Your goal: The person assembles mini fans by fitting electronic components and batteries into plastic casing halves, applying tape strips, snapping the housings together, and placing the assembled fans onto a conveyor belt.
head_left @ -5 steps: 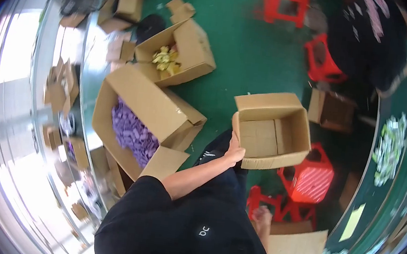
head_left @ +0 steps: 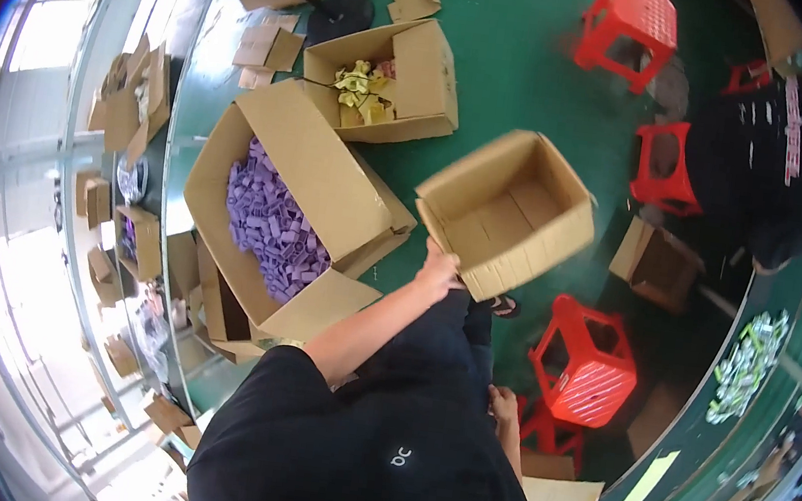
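My left hand grips the near left corner of a brown cardboard box and holds it up in front of me. The box is tilted, its top side is open, and only bare cardboard shows inside. My right hand hangs low by my right side with its fingers curled in; nothing shows in it. Left of the held box, a large cardboard box contains many purple plastic pieces. Beyond it, a smaller cardboard box contains yellow pieces.
Red stools stand to the right on the green floor. A person in black sits by a green conveyor belt carrying small wrapped items. Racks with cartons line the left. Another open carton lies beyond the stools.
The held box has turned and tilted, now nearer the large box of purple pieces. My right hand has come slightly up and left. The whole view has shifted.
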